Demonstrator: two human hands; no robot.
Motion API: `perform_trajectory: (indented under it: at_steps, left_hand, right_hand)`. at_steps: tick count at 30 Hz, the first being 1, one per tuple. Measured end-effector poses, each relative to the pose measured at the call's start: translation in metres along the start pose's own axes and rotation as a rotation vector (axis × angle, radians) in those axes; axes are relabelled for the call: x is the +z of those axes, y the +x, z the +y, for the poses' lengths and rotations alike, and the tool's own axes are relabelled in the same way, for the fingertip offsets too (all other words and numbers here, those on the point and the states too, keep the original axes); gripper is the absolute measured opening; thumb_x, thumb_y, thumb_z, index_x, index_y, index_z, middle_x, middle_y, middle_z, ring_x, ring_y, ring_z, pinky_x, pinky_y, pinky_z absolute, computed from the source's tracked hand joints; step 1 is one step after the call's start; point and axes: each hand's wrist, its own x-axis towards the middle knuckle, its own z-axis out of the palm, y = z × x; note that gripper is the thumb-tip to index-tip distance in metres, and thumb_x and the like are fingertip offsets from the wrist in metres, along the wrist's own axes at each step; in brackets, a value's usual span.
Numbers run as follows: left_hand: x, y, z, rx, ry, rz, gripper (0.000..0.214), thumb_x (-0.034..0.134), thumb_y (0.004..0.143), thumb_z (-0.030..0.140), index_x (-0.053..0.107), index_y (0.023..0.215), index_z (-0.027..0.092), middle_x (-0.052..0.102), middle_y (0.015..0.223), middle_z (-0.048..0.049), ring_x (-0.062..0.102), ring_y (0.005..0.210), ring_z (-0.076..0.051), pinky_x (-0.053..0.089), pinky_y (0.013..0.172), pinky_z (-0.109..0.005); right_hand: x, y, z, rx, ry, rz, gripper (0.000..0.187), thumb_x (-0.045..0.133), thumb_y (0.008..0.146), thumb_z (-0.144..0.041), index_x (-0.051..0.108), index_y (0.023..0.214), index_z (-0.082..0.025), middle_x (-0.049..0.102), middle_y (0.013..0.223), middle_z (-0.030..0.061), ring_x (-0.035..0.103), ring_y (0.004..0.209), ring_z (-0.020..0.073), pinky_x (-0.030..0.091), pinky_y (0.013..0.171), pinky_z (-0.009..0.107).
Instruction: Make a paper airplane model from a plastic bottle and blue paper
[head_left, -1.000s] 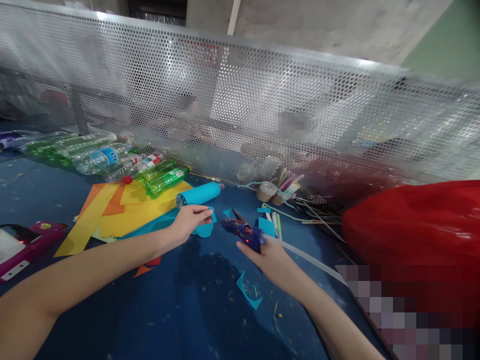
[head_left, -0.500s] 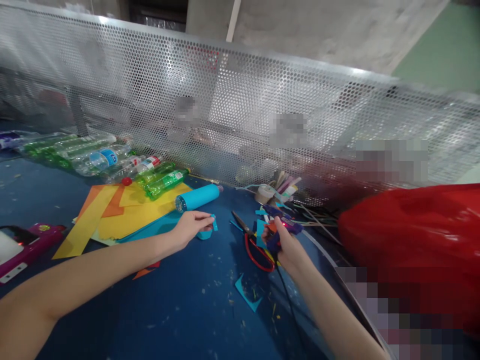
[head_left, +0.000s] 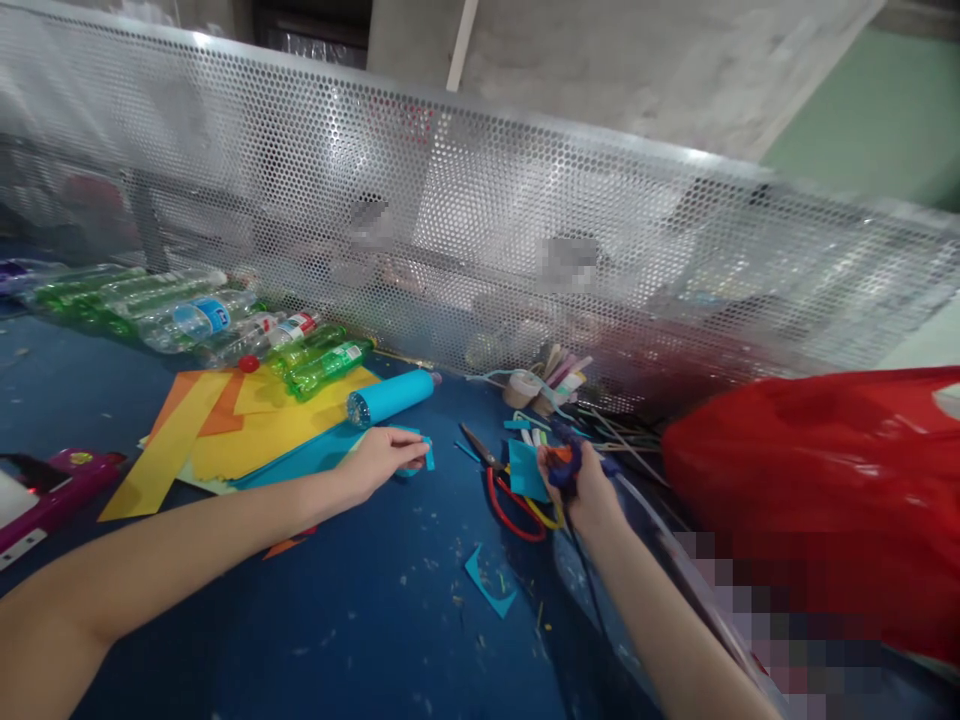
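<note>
My left hand (head_left: 386, 458) pinches a small piece of blue paper (head_left: 429, 454) over the table. Just behind it lies a bottle wrapped in blue paper (head_left: 394, 397), on its side. My right hand (head_left: 589, 490) is closed round a dark blue glue gun (head_left: 568, 462) with an orange part; its black cord trails down over the table. Left of that hand is a pair of scissors with red handles (head_left: 504, 510), lying with its blades apart. A blue paper square (head_left: 526, 470) partly covers the handles. Nearer to me rests a curved blue paper scrap (head_left: 487, 585).
Clear and green plastic bottles (head_left: 202, 318) lie in a row at the back left. Yellow sheets (head_left: 292, 425) and orange paper (head_left: 217, 400) are stacked left of centre. A purple power strip (head_left: 67, 495) is at far left, a red bag (head_left: 817, 480) at right. Perforated metal panel (head_left: 480, 220) behind.
My right hand has turned the glue gun, whose nozzle end is now harder to see. My left hand keeps its pinch on the paper piece almost in place. The view has shifted slightly.
</note>
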Motion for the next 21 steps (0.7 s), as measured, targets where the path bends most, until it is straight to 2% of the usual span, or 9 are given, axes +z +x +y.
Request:
perform_trajectory:
  at_steps: [5, 9, 17, 21]
  left_hand:
    - [0.002, -0.002, 0.001, -0.011, 0.000, -0.015, 0.012, 0.070, 0.073, 0.020, 0.071, 0.081, 0.011, 0.069, 0.072, -0.0050, 0.065, 0.067, -0.013, 0.052, 0.074, -0.028]
    - [0.005, -0.004, 0.004, -0.022, -0.004, -0.018, 0.009, 0.071, 0.071, 0.017, 0.072, 0.078, 0.012, 0.069, 0.071, -0.0040, 0.063, 0.064, -0.012, 0.052, 0.073, -0.027]
    - [0.006, -0.006, 0.007, -0.032, -0.008, -0.012, 0.008, 0.071, 0.071, 0.015, 0.072, 0.078, 0.013, 0.069, 0.073, -0.0028, 0.063, 0.064, -0.011, 0.053, 0.073, -0.026]
    - [0.006, -0.007, 0.008, -0.042, -0.006, -0.017, 0.007, 0.071, 0.071, 0.015, 0.072, 0.078, 0.012, 0.069, 0.073, -0.0029, 0.062, 0.064, -0.011, 0.053, 0.073, -0.026]
  right_hand:
    - [-0.019, 0.005, -0.015, -0.017, -0.143, 0.116, 0.027, 0.048, 0.089, -0.039, 0.054, 0.072, -0.019, 0.052, 0.043, -0.0046, 0.048, 0.030, 0.0096, 0.039, 0.028, 0.017]
    - [-0.030, 0.008, -0.013, -0.031, -0.170, 0.154, 0.030, 0.048, 0.089, -0.042, 0.051, 0.070, -0.019, 0.051, 0.043, -0.0055, 0.047, 0.029, 0.0089, 0.041, 0.031, 0.017]
    - [-0.026, 0.016, 0.003, -0.044, -0.155, 0.135, 0.029, 0.049, 0.090, -0.039, 0.052, 0.071, -0.018, 0.057, 0.050, -0.0043, 0.053, 0.037, 0.0075, 0.046, 0.036, 0.015]
    - [-0.031, 0.014, 0.004, -0.046, -0.170, 0.130, 0.025, 0.061, 0.083, -0.034, 0.052, 0.068, -0.017, 0.056, 0.047, -0.0040, 0.051, 0.034, 0.0071, 0.044, 0.032, 0.013]
